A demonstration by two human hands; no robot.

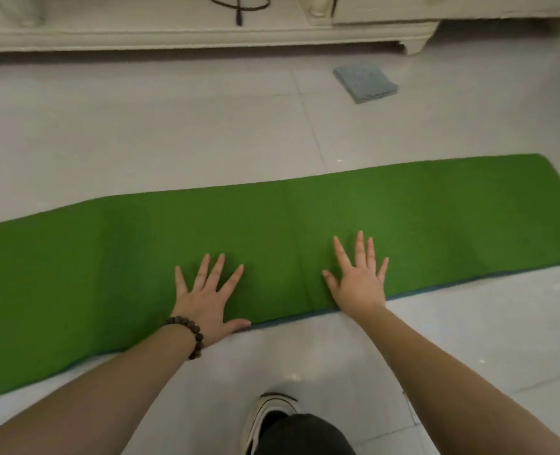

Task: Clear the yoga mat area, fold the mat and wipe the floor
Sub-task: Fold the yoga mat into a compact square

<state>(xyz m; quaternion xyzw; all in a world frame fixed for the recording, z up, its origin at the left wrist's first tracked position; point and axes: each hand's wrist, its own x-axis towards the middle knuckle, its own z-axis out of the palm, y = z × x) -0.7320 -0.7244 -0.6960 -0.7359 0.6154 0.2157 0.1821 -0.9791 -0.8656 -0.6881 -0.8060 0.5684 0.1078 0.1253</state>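
Near my shoe point(265, 418), both hands press flat with spread fingers on the green mat point(436, 218), left hand point(206, 300) and right hand point(359, 280), holding nothing. It lies folded lengthwise on the floor point(140, 126); soft and light, I judge, best taken at one short end.

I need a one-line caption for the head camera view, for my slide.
Both hands, left and right, press flat on the green yoga mat; a folded grey cloth lies beyond.
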